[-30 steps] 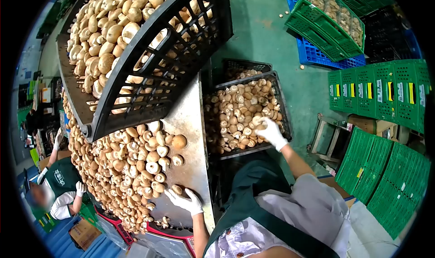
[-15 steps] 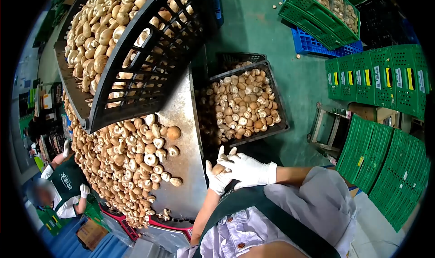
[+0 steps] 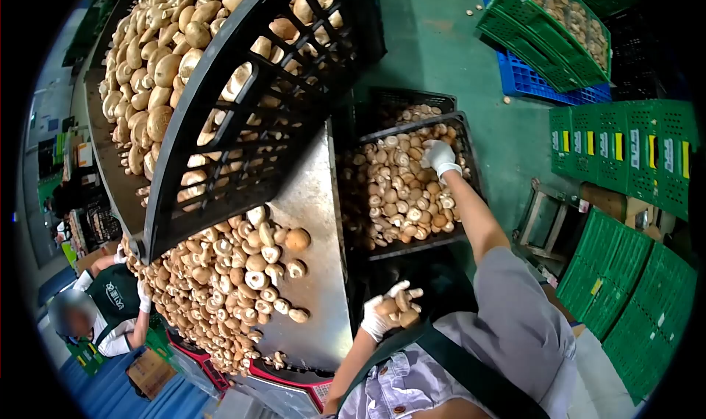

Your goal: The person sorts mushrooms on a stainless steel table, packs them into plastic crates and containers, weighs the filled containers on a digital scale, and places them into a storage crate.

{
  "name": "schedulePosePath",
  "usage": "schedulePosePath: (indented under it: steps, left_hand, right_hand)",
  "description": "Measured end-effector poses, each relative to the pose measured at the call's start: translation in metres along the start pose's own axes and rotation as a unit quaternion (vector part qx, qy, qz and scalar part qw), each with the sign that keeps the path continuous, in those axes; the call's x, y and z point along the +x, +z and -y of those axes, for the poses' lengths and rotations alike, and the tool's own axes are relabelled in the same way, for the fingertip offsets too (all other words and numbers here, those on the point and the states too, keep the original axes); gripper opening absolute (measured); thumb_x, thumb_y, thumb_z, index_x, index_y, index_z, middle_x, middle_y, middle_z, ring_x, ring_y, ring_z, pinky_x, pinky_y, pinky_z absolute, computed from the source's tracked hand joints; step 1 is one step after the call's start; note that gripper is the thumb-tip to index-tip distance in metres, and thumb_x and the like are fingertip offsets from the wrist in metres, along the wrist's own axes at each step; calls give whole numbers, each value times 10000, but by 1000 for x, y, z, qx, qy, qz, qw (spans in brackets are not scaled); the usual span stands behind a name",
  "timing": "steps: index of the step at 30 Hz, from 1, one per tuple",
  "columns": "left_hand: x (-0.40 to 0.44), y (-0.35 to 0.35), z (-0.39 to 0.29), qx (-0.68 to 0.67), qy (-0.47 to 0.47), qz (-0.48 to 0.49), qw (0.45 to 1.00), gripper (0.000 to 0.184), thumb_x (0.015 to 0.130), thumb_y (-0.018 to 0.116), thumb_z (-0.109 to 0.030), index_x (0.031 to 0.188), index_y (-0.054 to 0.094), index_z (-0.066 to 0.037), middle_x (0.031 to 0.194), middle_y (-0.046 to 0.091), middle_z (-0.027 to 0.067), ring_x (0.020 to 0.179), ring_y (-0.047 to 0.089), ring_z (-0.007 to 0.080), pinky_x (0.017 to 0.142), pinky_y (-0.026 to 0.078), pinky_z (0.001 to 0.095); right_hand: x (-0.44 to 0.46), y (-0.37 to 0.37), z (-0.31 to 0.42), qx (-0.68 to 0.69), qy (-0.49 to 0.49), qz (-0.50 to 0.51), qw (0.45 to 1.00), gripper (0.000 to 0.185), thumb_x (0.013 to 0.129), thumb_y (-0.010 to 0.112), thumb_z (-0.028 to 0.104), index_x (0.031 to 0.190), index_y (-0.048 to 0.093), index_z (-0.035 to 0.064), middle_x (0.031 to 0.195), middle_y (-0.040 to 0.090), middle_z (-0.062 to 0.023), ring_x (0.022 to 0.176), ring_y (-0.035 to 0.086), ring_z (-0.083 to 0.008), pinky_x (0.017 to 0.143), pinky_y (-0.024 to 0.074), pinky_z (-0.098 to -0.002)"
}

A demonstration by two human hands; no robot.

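My left hand [image 3: 376,320], in a white glove, holds several brown mushrooms [image 3: 400,306] close to my apron. Reaching forward, my gloved right hand [image 3: 440,157] is low over the far right part of a black crate [image 3: 471,170] full of mushrooms [image 3: 401,187]. Its fingers look curled down toward the mushrooms; what is under them is hidden. A metal table [image 3: 312,312] to the left carries a wide heap of loose mushrooms [image 3: 220,287]. Above that heap, a tilted black slotted crate [image 3: 202,73] is piled with more mushrooms.
Another black crate [image 3: 412,95] with mushrooms stands behind the nearer one. Green crates [image 3: 625,143] line the right side, with a metal-framed stand [image 3: 543,217] beside them. A co-worker in a dark apron [image 3: 114,294] works at the far left. Red-edged scales [image 3: 290,375] sit at the table's near edge.
My hands have separated. The right went forward from beside the left to over the crate; the left now shows mushrooms in its grasp. The view has shifted slightly, and the co-worker's arms have moved.
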State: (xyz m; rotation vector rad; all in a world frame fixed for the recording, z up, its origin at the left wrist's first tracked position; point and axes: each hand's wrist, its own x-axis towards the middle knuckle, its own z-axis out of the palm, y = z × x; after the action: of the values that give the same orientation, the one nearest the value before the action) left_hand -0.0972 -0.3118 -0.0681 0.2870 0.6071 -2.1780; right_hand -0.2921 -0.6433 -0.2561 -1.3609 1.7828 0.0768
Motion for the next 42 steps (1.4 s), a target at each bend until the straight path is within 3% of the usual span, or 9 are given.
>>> schedulePosePath:
  steps: [3, 4, 8, 15, 19, 24, 30, 31, 42]
  left_hand:
    - [-4, 22, 4, 136, 6, -260, 956, 680, 763, 482, -357, 1354, 366, -40, 1338, 397, 269, 1035, 502, 423, 942, 392, 477]
    - [-4, 17, 3, 15, 20, -88, 996, 725, 739, 540, -312, 1368, 327, -22, 1342, 394, 268, 1034, 517, 398, 952, 394, 447]
    - [-5, -2, 14, 28, 57, -100, 993, 717, 718, 590, -257, 1360, 360, -36, 1355, 387, 254, 1017, 550, 346, 941, 413, 402]
    - [4, 9, 4, 82, 40, -163, 982, 644, 757, 574, -214, 1356, 392, -65, 1328, 426, 239, 993, 564, 292, 878, 453, 336]
    - [4, 13, -1, 140, 65, -179, 972, 624, 787, 550, -242, 1363, 387, -70, 1267, 458, 212, 970, 552, 303, 844, 467, 359]
    - [2, 21, -18, 122, 90, -148, 977, 686, 796, 625, -206, 1398, 326, -68, 1283, 456, 200, 947, 563, 240, 832, 482, 307]
    - [-15, 76, -49, 155, 170, -94, 969, 426, 918, 430, -180, 1335, 443, -96, 1200, 511, 217, 847, 579, 287, 759, 522, 346]
    - [-21, 93, -46, 172, 210, -91, 958, 407, 916, 476, -221, 1282, 470, -42, 1006, 588, 159, 825, 598, 253, 706, 528, 345]
    - [-145, 90, -38, 165, 428, -141, 877, 381, 871, 545, -206, 1197, 511, -10, 1046, 605, 131, 925, 615, 252, 807, 530, 344]
  right_hand:
    - [32, 19, 12, 24, 97, 11, 995, 334, 862, 565, 256, 1108, 610, 36, 1130, 611, -173, 1000, 592, -325, 848, 484, -392]
    - [30, 18, 22, 12, 78, 17, 997, 318, 857, 584, 279, 1046, 636, 28, 1057, 634, -189, 957, 607, -343, 808, 495, -404]
    - [46, 29, 28, -26, 95, 9, 995, 307, 828, 638, 316, 919, 673, 25, 973, 656, -186, 916, 621, -358, 764, 512, -412]
    - [14, 12, 28, 16, 91, -62, 994, 511, 751, 692, 248, 1165, 520, 2, 990, 647, -207, 915, 625, -348, 804, 507, -401]
    - [7, 22, -16, 257, 12, -166, 952, 422, 716, 748, 154, 1083, 580, 31, 924, 673, -122, 816, 638, -252, 770, 498, -336]
    - [-101, -25, 20, 170, -150, -62, 972, 270, 727, 698, 86, 994, 670, 74, 956, 672, -81, 800, 644, -197, 737, 515, -292]
    - [-254, -44, 115, 153, -521, -45, 838, 201, 671, 644, -41, 839, 660, 70, 913, 658, -53, 828, 592, -236, 714, 494, -318]
    - [-271, -43, 130, 166, -571, -44, 803, 232, 658, 633, -52, 844, 668, 81, 908, 661, -42, 831, 586, -235, 727, 490, -315]
    - [-352, 22, 216, 170, -611, 192, 749, 233, 742, 590, -56, 933, 684, 40, 943, 685, -88, 885, 653, -234, 833, 497, -326]
